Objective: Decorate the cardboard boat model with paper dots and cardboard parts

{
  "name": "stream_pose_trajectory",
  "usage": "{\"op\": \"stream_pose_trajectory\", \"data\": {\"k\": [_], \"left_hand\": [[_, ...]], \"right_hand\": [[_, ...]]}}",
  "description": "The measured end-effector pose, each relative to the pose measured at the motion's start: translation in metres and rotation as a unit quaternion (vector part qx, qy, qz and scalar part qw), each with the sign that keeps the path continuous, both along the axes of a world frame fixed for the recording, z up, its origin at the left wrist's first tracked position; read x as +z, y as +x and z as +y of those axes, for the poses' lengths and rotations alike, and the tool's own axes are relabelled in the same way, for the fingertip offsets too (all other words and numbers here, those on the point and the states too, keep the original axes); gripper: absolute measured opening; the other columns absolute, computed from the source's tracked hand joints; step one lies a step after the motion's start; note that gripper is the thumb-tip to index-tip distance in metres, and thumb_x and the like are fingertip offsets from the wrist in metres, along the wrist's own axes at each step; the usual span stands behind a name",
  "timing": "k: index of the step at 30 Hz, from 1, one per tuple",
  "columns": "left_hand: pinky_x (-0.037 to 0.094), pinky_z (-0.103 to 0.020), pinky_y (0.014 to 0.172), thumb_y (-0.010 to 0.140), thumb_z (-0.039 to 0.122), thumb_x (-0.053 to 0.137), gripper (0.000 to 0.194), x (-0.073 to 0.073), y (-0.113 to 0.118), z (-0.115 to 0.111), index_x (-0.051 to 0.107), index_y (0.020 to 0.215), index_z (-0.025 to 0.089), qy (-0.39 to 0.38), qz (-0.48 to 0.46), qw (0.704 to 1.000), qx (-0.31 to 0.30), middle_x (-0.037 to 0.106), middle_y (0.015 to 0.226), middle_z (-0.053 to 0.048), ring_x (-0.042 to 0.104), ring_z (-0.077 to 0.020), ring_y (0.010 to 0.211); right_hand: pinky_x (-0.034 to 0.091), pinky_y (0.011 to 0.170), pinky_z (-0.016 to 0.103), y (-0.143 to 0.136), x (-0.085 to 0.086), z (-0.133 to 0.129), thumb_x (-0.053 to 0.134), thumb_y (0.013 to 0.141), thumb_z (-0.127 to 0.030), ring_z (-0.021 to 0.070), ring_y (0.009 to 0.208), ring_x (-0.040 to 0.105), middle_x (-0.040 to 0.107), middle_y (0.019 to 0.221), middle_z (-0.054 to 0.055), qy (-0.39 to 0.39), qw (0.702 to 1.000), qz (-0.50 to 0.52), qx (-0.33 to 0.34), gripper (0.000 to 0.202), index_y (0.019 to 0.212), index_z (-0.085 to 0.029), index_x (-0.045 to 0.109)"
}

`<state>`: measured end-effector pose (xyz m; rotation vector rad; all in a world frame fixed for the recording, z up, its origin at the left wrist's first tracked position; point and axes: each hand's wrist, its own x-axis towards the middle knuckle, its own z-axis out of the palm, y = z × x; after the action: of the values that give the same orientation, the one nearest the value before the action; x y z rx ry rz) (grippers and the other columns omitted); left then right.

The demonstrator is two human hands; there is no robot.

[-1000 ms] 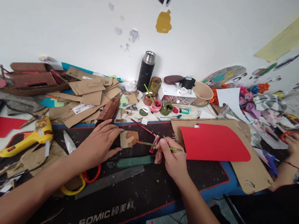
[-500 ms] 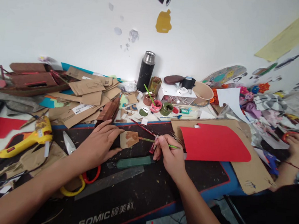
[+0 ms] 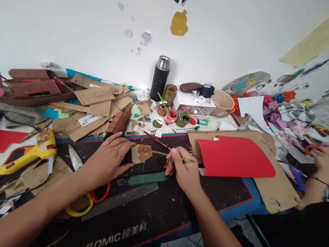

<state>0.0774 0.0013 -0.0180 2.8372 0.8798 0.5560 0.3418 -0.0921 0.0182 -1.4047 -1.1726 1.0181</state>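
Observation:
My left hand (image 3: 112, 158) pinches the left edge of a small cardboard piece (image 3: 135, 159), thumb below and fingers above. Brown paint covers part of that piece. My right hand (image 3: 185, 172) grips a thin green paintbrush (image 3: 160, 153), whose bristle end touches the painted area. Just under the hands lies a green-handled utility knife (image 3: 148, 179), with a clear ruler (image 3: 123, 200) in front of it. A dark red brush (image 3: 156, 139) rests on the mat behind my right hand. Behind my left fingers stands a brown-painted cardboard form (image 3: 119, 122).
Paint pots (image 3: 171, 117) stand at the back beside a black thermos (image 3: 160, 79). Scissors (image 3: 75, 158) and a yellow glue gun (image 3: 25, 161) lie left. Red sheet (image 3: 236, 158) covers cardboard on the right, where another person's hand (image 3: 324, 162) holds something red.
My right hand and the brush have shifted slightly left over the cardboard piece. My left hand keeps its hold. The other person's hand has moved a little left.

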Motion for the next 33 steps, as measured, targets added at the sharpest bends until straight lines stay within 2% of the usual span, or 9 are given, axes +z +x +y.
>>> {"op": "stream_pose_trajectory", "data": {"k": [6, 12, 15, 20, 24, 30, 33], "left_hand": [[0.036, -0.057, 0.128, 0.096, 0.037, 0.071, 0.05, 0.001, 0.0, -0.001, 0.058, 0.139, 0.014, -0.007, 0.0, 1.0, 0.005, 0.075, 0.128, -0.018, 0.07, -0.0336, 0.124], [0.035, -0.059, 0.129, 0.096, 0.037, 0.071, 0.048, 0.0, 0.0, 0.0, 0.059, 0.138, 0.016, -0.011, -0.012, 1.0, 0.005, 0.075, 0.127, -0.017, 0.07, -0.0333, 0.124], [0.034, -0.059, 0.129, 0.096, 0.038, 0.071, 0.048, -0.001, 0.0, 0.0, 0.059, 0.138, 0.017, -0.013, -0.016, 1.0, 0.003, 0.075, 0.127, -0.016, 0.07, -0.033, 0.124], [0.036, -0.058, 0.127, 0.096, 0.037, 0.071, 0.049, -0.001, 0.0, -0.002, 0.059, 0.139, 0.016, -0.007, -0.013, 1.0, 0.005, 0.076, 0.126, -0.016, 0.07, -0.033, 0.123], [0.036, -0.058, 0.128, 0.097, 0.037, 0.071, 0.048, -0.001, 0.0, -0.002, 0.058, 0.139, 0.016, 0.0, -0.018, 1.0, 0.001, 0.075, 0.127, -0.016, 0.07, -0.0326, 0.123], [0.035, -0.058, 0.129, 0.097, 0.038, 0.072, 0.049, -0.001, -0.001, -0.001, 0.059, 0.138, 0.014, 0.0, -0.013, 1.0, -0.001, 0.075, 0.127, -0.018, 0.07, -0.033, 0.124], [0.036, -0.059, 0.128, 0.097, 0.039, 0.071, 0.049, -0.002, -0.001, -0.001, 0.059, 0.138, 0.015, -0.002, -0.015, 1.0, 0.001, 0.075, 0.128, -0.017, 0.069, -0.0335, 0.125]], "right_hand": [[0.047, 0.046, 0.022, -0.01, -0.002, 0.0, 0.058, 0.105, -0.065, 0.0131, 0.044, 0.061, 0.056, 0.052, -0.005, -0.009, 0.999, 0.008, 0.046, 0.05, 0.083, -0.022, 0.066], [0.046, 0.045, 0.021, 0.003, 0.001, -0.001, 0.059, 0.105, -0.064, 0.0131, 0.044, 0.061, 0.057, 0.051, -0.005, -0.008, 0.999, 0.027, 0.018, 0.049, 0.081, -0.021, 0.064], [0.045, 0.044, 0.02, -0.001, 0.0, 0.004, 0.06, 0.105, -0.064, 0.0129, 0.045, 0.063, 0.057, 0.054, -0.005, 0.002, 1.0, 0.025, 0.009, 0.049, 0.083, -0.021, 0.064], [0.044, 0.044, 0.02, -0.014, -0.005, 0.009, 0.06, 0.104, -0.064, 0.0123, 0.045, 0.063, 0.057, 0.054, -0.005, 0.003, 0.999, 0.038, 0.034, 0.048, 0.084, -0.021, 0.065], [0.045, 0.044, 0.02, -0.009, -0.005, 0.002, 0.061, 0.104, -0.064, 0.0124, 0.041, 0.061, 0.055, 0.05, -0.006, -0.016, 0.997, 0.057, 0.053, 0.049, 0.082, -0.021, 0.065], [0.045, 0.043, 0.021, 0.013, -0.002, -0.008, 0.062, 0.103, -0.065, 0.0128, 0.041, 0.061, 0.055, 0.05, -0.005, -0.012, 0.999, 0.049, 0.011, 0.051, 0.08, -0.02, 0.064], [0.045, 0.042, 0.021, 0.014, -0.002, -0.01, 0.064, 0.102, -0.065, 0.0129, 0.041, 0.061, 0.055, 0.05, -0.006, -0.003, 0.998, 0.056, -0.014, 0.05, 0.08, -0.02, 0.063]]}}
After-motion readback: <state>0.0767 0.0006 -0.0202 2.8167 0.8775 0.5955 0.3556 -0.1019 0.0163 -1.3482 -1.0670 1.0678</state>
